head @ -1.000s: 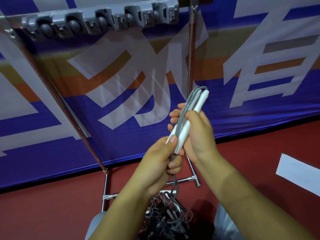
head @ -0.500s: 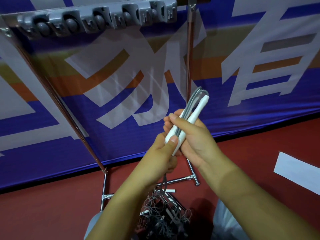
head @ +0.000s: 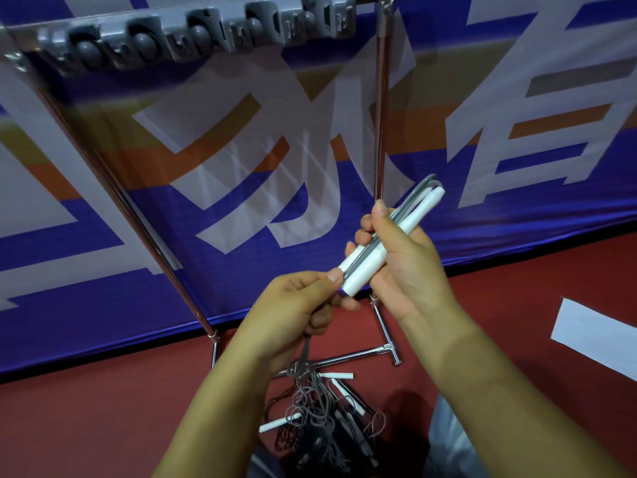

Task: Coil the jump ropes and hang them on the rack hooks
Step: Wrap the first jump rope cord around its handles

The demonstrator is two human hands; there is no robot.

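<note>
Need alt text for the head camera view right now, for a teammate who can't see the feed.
A person's right hand grips two white jump rope handles with grey cord folded alongside, while the left hand pinches the cord at their lower end. Above hangs a grey hook rail on a metal rack; a tangle of ropes lies on the red floor.

The right hand [head: 403, 260] grips white rope handles [head: 393, 236]; the left hand [head: 296, 301] pinches the grey cord [head: 305, 353] below the hook rack [head: 206, 29].
</note>
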